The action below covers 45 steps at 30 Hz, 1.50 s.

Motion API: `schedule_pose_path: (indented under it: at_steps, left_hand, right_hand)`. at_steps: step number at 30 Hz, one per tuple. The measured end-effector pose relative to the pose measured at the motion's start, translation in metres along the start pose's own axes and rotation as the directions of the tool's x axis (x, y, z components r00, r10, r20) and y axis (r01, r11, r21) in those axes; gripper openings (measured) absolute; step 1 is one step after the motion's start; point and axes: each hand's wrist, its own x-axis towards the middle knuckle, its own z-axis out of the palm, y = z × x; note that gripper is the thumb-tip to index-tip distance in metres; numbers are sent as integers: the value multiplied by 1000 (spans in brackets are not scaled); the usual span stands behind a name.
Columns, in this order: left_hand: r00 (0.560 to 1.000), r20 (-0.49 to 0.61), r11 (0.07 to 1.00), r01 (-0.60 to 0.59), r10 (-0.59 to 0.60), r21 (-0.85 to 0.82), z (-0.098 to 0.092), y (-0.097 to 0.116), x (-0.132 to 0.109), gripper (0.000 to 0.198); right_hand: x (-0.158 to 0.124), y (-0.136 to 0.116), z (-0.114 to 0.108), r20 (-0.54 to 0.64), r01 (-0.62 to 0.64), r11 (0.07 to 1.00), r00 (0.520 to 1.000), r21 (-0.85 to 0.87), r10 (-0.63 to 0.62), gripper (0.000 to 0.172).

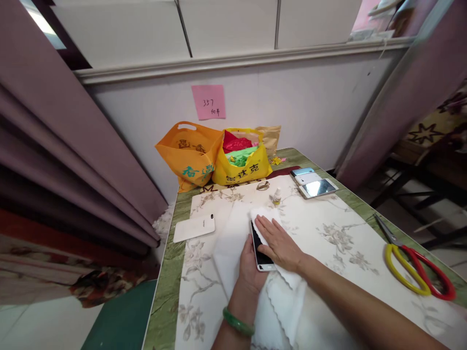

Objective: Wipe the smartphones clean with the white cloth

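A white-framed smartphone (265,261) with a dark screen is in front of me, over the table. My left hand (251,267) holds it from the lower left, fingers curled along its edge. Across the upper right part of the screen lies a white cloth (260,214). My right hand (279,243) rests flat on this cloth and the phone, fingers stretched out. More white cloth (280,306) with a wavy edge spreads below both hands. Just beyond the hands stands a small white bottle (277,196).
To the left lies a white phone (194,228), back up. Several phones (318,187) are grouped at the far right. Scissors (412,267) with yellow and red handles lie near the right edge. An orange bag (193,150) and a filled yellow bag (242,172) stand against the wall.
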Motion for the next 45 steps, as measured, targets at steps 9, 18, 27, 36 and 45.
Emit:
schedule_pose_path:
  at_steps: [9,18,27,36,45]
  left_hand:
    - [996,-81,999,37,-38,-21,-12,0,0,34]
    - [1000,-8,1000,8,-8,-11,-4,0,-2,31]
    - [991,-61,993,117,-118,-23,-5,2,-7,36]
    - [998,-26,995,-58,56,-79,-5,1,-2,28]
    - [988,-136,995,-84,77,-47,-9,1,1,31]
  right_hand:
    - [-60,-23,-17,139,299,941,937,157,-321,83]
    - [-12,1,-3,-18,-3,1000,1000,1,3,70]
    - [-67,-20,-17,152,273,953,944,130,-291,79]
    - [-23,30,0,-291,-70,973,947,222,135,41]
    - [-79,49,-23,-300,-198,392,377,898,876,34]
